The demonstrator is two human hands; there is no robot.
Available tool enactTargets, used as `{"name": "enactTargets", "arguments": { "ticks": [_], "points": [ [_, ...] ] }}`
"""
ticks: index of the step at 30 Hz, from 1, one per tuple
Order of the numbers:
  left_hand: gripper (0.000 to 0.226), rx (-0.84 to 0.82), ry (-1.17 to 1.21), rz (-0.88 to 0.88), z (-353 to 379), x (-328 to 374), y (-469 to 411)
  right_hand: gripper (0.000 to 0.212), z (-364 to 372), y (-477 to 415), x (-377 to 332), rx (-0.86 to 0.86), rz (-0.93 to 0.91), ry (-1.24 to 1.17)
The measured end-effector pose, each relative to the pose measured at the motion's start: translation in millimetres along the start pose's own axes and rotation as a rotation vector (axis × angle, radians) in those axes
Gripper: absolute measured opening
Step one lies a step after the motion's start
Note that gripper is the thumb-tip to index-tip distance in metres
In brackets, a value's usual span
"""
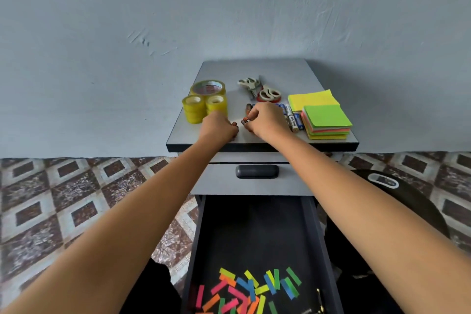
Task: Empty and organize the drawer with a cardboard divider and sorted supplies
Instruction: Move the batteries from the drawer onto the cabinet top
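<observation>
Below, drawer (254, 232) open, dark inside, bright paper strips (244, 290) at its near end. At front edge of cabinet top (280, 71), right hand (266, 120) pinches a battery (246, 121); left hand (221, 127) curled, hold unclear.

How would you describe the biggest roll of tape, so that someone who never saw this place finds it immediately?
Start at the grey cabinet top against the wall and look at its left side, where yellowish tape rolls stand together. The big roll lies flat behind two stacks of small rolls; it alone is wide, with reddish print inside its ring.
</observation>
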State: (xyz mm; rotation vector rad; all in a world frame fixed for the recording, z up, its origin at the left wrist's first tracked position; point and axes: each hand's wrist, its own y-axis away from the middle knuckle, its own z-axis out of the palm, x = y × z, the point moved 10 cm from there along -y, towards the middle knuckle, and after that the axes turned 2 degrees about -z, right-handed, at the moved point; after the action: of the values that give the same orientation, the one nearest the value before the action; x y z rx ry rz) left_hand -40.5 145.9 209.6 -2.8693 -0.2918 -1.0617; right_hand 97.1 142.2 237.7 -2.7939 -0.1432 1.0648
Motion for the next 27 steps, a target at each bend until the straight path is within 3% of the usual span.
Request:
{"name": "enactTargets", "arguments": {
  "ticks": [5,13,18,27],
  "points": [
    [0.027,0.033,-0.056,0.048,-4.7,-3.5,0.1,0.011,10.8,-10.7,-8.3,-0.001,-0.071,0.107],
    [0.026,0.060,-0.084,0.099,-15.5,-6.2,-0.2,0.018,20.7,-19.9,-14.4,-0.037,-0.119,0.246],
    [0.016,0.017,-0.063,0.141,-14.4,-5.9,-0.1,0.019,17.8,-20.8,-15.0,-0.067,-0.119,0.216],
    [0.028,-0.078,-0.059,0.249,-8.1,-4.1,8.2,0.018,10.3,-16.1,-10.3,-0.129,-0.147,0.102]
  ]
}}
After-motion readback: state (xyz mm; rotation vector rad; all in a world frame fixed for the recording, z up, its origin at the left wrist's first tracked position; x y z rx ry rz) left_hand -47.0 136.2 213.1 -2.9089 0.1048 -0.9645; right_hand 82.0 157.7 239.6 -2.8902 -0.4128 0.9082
